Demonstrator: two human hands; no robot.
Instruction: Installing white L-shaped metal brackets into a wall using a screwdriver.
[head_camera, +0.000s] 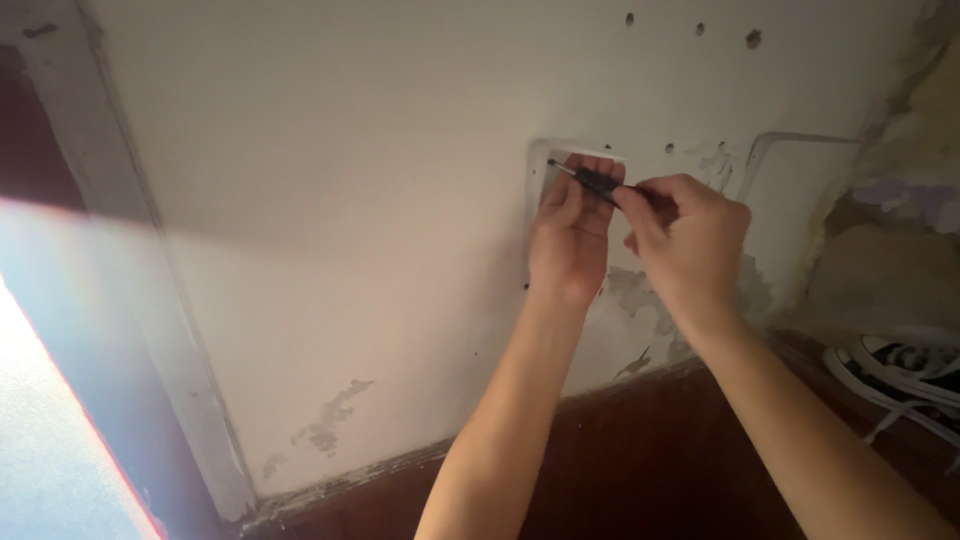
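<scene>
I see two hands up against the wall (330, 200). My left hand (572, 235) lies flat on one white wall plate (585, 157), fingers pressed to its face and covering most of it. My right hand (690, 245) is closed round the handle of one dark screwdriver (592, 180); the thin shaft runs up and left across the left hand's fingers, its tip at the plate's upper left corner. Above the hands I count at least three small holes in the plaster, with more specks just right of the plate. One black and white shoe (900, 370) with loose laces sits on the dark floor (640, 460), well below and right of my right hand.
</scene>
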